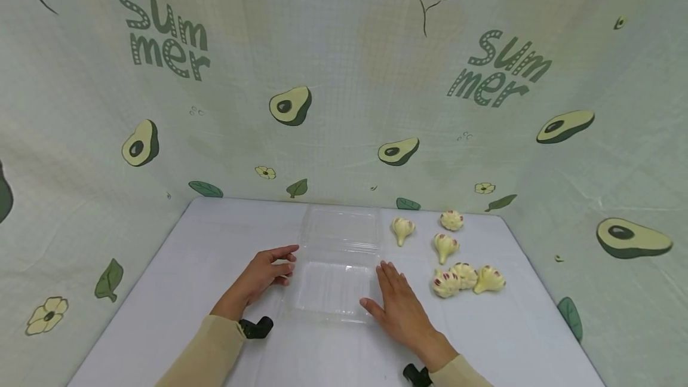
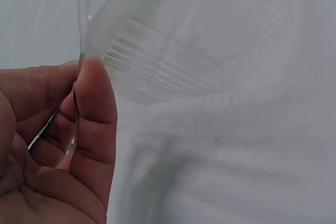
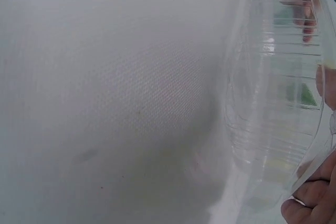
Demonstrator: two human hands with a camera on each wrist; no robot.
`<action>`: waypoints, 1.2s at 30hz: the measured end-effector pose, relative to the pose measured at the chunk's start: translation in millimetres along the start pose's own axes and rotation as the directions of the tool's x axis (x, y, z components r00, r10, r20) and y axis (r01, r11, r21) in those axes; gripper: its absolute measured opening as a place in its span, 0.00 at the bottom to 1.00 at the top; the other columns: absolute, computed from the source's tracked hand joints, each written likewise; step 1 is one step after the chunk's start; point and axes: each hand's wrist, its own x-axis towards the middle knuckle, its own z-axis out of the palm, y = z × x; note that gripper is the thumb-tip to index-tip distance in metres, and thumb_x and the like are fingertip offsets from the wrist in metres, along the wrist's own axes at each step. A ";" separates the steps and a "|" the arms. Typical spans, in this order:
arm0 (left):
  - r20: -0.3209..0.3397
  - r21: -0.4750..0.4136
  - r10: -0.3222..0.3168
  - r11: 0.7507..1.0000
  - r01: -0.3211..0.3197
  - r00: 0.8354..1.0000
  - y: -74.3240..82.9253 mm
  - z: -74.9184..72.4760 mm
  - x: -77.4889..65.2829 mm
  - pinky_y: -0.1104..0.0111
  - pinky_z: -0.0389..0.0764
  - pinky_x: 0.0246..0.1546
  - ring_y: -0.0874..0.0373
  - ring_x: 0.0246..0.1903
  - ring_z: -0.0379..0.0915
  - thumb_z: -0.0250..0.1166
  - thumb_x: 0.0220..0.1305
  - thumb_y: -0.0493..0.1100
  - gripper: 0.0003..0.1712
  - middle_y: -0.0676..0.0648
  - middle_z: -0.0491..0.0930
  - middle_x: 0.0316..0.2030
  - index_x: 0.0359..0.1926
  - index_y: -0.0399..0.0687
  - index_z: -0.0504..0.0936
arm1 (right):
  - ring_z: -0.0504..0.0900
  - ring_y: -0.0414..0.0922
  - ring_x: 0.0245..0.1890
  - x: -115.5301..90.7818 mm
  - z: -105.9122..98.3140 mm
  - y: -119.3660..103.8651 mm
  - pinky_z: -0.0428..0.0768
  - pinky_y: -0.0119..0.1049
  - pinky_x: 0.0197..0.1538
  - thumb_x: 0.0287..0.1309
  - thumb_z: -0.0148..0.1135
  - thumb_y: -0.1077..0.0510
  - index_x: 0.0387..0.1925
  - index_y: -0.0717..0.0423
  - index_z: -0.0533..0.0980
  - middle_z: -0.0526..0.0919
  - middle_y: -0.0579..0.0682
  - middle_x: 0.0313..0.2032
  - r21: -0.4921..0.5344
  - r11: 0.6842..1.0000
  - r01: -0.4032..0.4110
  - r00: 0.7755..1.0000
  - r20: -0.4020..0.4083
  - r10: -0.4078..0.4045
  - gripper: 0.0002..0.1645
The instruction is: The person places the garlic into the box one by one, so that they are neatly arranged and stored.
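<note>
A clear plastic clamshell container (image 1: pixel 334 287) lies open on the white table, its lid (image 1: pixel 341 227) folded out toward the back. At its left edge, my left hand (image 1: pixel 262 273) pinches the thin rim between thumb and fingers; the left wrist view shows the plastic (image 2: pixel 173 40) running between them. My right hand (image 1: pixel 400 309) is at the right edge, fingers straight along the side and thumb spread over the near right corner. The right wrist view shows the ribbed container wall (image 3: pixel 273 77) beside the right fingers (image 3: pixel 312 203). Garlic bulbs (image 1: pixel 445 246) lie right of the container.
One garlic bulb (image 1: pixel 403 230) sits close to the lid's right side, another (image 1: pixel 451 220) near the back edge. Several cluster nearer, including one bulb (image 1: pixel 489 279) at the far right. A printed cloth (image 1: pixel 344 76) hangs behind and at both sides of the table (image 1: pixel 226 237).
</note>
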 end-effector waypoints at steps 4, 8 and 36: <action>0.002 0.000 0.007 1.000 -0.007 1.000 -0.6 0.6 0.7 0.70 0.85 0.33 0.55 0.37 0.76 0.65 0.72 0.31 0.31 0.42 0.75 0.54 0.74 0.43 0.75 | 0.65 0.65 0.76 -0.8 -0.1 0.7 0.63 0.61 0.78 0.72 0.62 0.36 0.74 0.71 0.66 0.66 0.68 0.76 -0.007 1.000 0.015 0.999 -0.034 -0.015 0.49; -0.007 0.000 0.007 1.000 -0.007 1.000 0.4 1.9 0.1 0.70 0.86 0.33 0.56 0.37 0.76 0.65 0.72 0.30 0.30 0.42 0.76 0.53 0.73 0.42 0.75 | 0.68 0.65 0.75 -1.0 -0.4 2.5 0.67 0.60 0.76 0.71 0.63 0.36 0.73 0.70 0.67 0.68 0.67 0.74 -0.015 1.000 0.018 0.997 -0.069 -0.019 0.48; -0.013 0.003 0.009 1.000 -0.009 1.000 -0.2 3.8 -2.6 0.68 0.87 0.34 0.56 0.37 0.78 0.66 0.72 0.31 0.30 0.41 0.76 0.54 0.73 0.44 0.76 | 0.71 0.65 0.62 -30.9 -23.4 85.6 0.69 0.54 0.59 0.43 0.86 0.66 0.64 0.62 0.77 0.77 0.64 0.59 0.235 0.965 -0.116 0.701 -0.669 0.247 0.43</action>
